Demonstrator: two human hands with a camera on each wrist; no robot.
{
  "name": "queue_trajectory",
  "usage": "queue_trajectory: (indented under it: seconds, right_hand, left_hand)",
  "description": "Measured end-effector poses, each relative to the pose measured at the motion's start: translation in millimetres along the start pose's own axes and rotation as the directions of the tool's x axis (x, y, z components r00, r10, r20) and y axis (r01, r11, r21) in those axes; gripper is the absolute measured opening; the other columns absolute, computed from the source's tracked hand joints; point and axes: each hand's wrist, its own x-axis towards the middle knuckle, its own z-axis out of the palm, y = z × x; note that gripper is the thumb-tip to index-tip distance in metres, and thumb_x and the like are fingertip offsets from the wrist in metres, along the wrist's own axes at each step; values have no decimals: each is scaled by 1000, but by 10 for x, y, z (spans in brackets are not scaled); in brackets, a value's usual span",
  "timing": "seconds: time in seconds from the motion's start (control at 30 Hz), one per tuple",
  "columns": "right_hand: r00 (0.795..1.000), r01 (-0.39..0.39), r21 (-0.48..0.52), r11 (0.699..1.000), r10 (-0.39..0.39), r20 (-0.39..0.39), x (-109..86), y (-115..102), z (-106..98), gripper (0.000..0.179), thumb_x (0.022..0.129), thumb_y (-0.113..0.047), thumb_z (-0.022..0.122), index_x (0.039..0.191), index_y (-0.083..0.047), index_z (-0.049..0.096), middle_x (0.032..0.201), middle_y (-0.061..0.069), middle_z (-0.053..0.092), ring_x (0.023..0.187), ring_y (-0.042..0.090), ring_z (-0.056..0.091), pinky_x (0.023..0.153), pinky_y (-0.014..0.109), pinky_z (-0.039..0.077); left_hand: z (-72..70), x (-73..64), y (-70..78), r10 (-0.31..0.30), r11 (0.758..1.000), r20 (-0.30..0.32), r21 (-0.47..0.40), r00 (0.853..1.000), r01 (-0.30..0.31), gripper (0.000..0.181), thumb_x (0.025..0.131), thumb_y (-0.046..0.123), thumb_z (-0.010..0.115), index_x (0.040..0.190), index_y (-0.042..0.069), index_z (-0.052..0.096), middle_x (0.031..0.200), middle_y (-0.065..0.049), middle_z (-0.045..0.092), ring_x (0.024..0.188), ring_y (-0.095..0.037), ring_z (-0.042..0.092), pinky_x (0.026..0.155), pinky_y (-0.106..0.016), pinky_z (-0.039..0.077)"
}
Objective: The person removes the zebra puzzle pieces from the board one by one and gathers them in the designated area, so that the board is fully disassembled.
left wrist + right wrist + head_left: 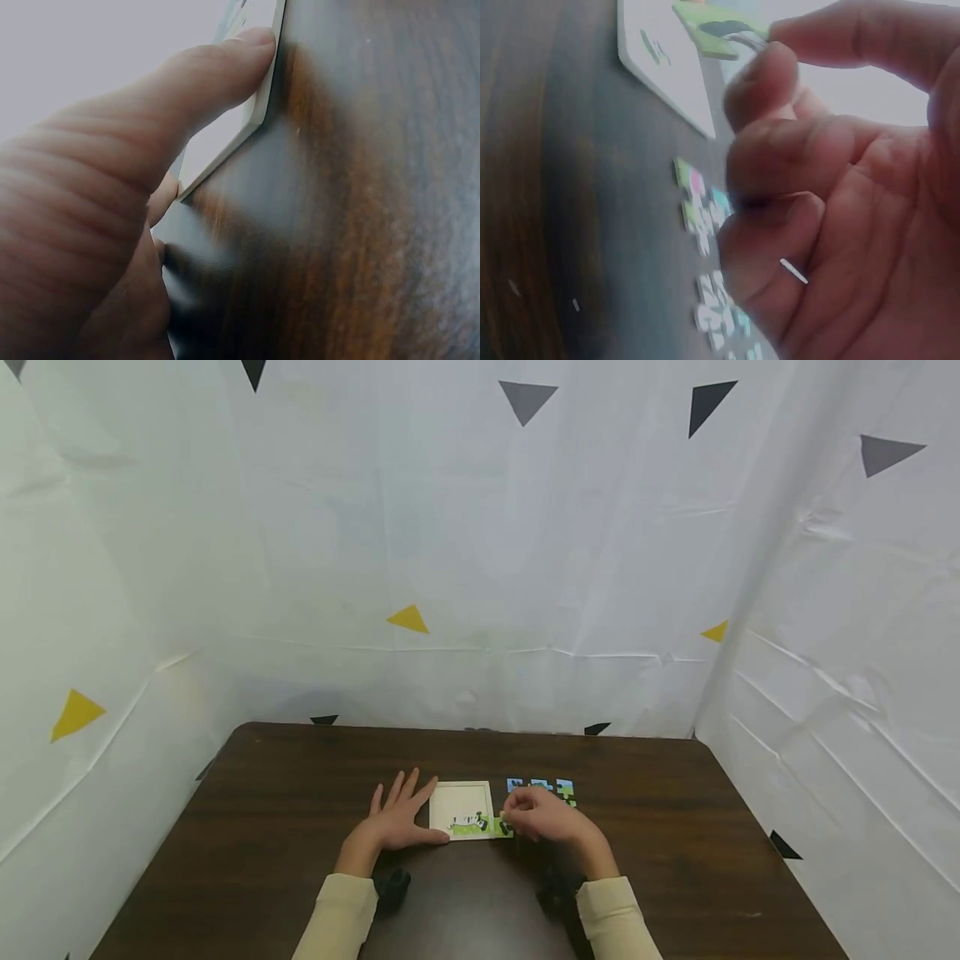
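A pale square puzzle tray point(457, 800) lies on the dark wooden table. Along its near side sit fitted pieces point(468, 828) with green ground and black-and-white shapes. My left hand point(393, 822) is spread at the tray's left side, the thumb on the near edge and a fingertip by the far left corner. In the left wrist view that thumb presses on the tray's rim point(264, 90). My right hand point(542, 814) pinches a green puzzle piece point(716, 30) with a dark shape between thumb and index finger, over the tray's near right corner. Its other fingers are curled.
Several loose puzzle pieces point(565, 788), blue and green, lie right of the tray, partly hidden behind my right hand. The brown table point(675, 860) extends around them. A white sheet point(480, 543) with coloured triangles hangs behind the table and at both sides.
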Motion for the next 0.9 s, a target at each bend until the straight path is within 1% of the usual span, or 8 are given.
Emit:
queue_trajectory:
  seconds: [0.1, 0.23, 0.33, 0.53, 0.67, 0.77, 0.83, 0.9]
  right_hand:
    - [999, -29, -11, 1000, 30, 14, -39, 29, -59, 21, 109, -17, 60, 101, 1, 67, 76, 1, 59, 56, 12, 50, 56, 28, 48]
    - [997, -74, -43, 996, 75, 31, -71, 70, -135, 21, 109, -16, 59, 101, 1, 67, 76, 2, 60, 55, 12, 52, 54, 27, 49]
    - [996, -86, -58, 995, 88, 27, -87, 102, -162, 20, 108, -16, 60, 101, 1, 68, 75, 2, 60, 54, 12, 52, 53, 28, 48]
    - [993, -113, -59, 992, 115, 26, -145, 155, -176, 17, 109, -15, 60, 107, 1, 66, 76, 6, 60, 54, 13, 51, 53, 28, 48]
    - [993, -114, -63, 991, 115, 9, -164, 175, -196, 16, 106, -14, 66, 111, 1, 66, 77, 6, 61, 56, 13, 51, 54, 27, 48]
    - [994, -112, -66, 992, 111, -13, -169, 188, -211, 19, 102, -14, 72, 112, 2, 67, 76, 3, 59, 60, 13, 50, 56, 27, 45]
    - [993, -120, -68, 990, 120, -5, -173, 200, -211, 22, 100, -13, 74, 113, 2, 67, 75, 0, 57, 61, 12, 48, 57, 27, 42]
    - [991, -131, -72, 989, 133, 19, -178, 217, -199, 23, 100, -13, 76, 114, 2, 67, 74, -1, 56, 62, 12, 47, 58, 27, 41]
  left_hand:
    - [-26, -6, 21, -2, 1000, 0, -9, 1000, 2, 123, 80, 83, 76, 175, 28, 20, 183, -11, -2, 169, -40, -9, 129, -69, -15]
    - [-54, 32, 27, -18, 1000, 8, 12, 1000, 17, 123, 80, 83, 74, 175, 30, 17, 183, -9, -4, 169, -38, -11, 130, -68, -15]
    - [-66, 45, 32, -25, 999, 13, 27, 1000, 24, 122, 80, 84, 74, 175, 32, 16, 183, -8, -5, 170, -37, -11, 130, -68, -14]
    - [-64, 29, 46, -13, 1000, 16, 4, 1000, 13, 122, 81, 81, 76, 175, 29, 18, 183, -10, -5, 169, -39, -11, 129, -69, -15]
    - [-50, 32, 47, -33, 999, 29, 20, 999, 33, 122, 81, 83, 74, 175, 32, 14, 183, -7, -7, 169, -37, -12, 130, -67, -15]
    - [-39, 32, 46, -35, 999, 20, 26, 999, 34, 122, 81, 83, 74, 175, 33, 14, 183, -7, -7, 169, -37, -12, 130, -67, -15]
    - [-31, 28, 46, -27, 999, 12, 19, 1000, 27, 122, 81, 82, 75, 175, 32, 16, 183, -9, -5, 169, -38, -11, 130, -68, -15]
    - [-22, 18, 44, -20, 1000, 7, 9, 1000, 20, 122, 81, 80, 76, 175, 30, 18, 183, -10, -4, 169, -39, -10, 130, -69, -14]
